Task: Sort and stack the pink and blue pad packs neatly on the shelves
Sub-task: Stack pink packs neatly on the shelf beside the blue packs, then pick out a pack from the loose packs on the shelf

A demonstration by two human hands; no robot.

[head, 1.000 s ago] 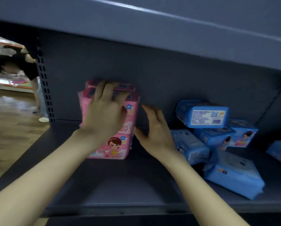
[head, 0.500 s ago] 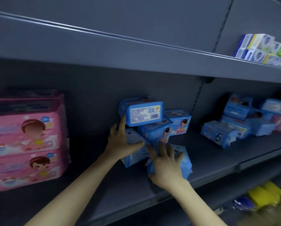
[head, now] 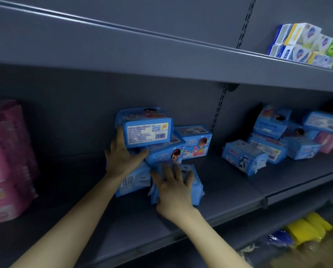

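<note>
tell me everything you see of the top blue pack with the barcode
The top blue pack is a soft, glossy plastic-wrapped block, its white label with barcode facing the camera and cartoon print on top. It lies tilted on other blue packs on the shelf; the left hand touches its left end.

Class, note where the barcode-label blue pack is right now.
Head view, centre: the barcode-label blue pack is on the middle shelf, stacked atop a girl-print blue pack, with the left hand against its left end.
</note>
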